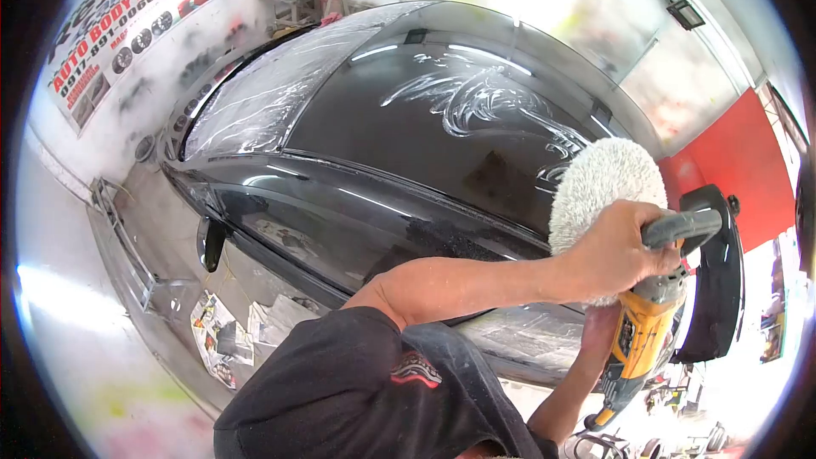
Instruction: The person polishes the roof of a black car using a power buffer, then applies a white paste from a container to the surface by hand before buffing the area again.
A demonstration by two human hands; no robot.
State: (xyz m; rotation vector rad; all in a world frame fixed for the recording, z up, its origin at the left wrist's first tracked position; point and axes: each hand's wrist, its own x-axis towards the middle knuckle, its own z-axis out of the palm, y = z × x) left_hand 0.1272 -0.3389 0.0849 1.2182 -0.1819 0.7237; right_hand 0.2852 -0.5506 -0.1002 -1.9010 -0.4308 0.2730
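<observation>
- Black sleeve point(357, 391) filled the near foreground.
- Left hand point(625, 251) had its fingers closed tight around the grey handle point(684, 227) of the polisher point(637, 336).
- Right hand point(599, 331), just below those fingers, gripped the polisher's yellow body.
- Wool pad point(599, 183) sat just above the fingers, against the black car point(382, 161).
- Polish smears point(484, 102) lay beyond the pad.
</observation>
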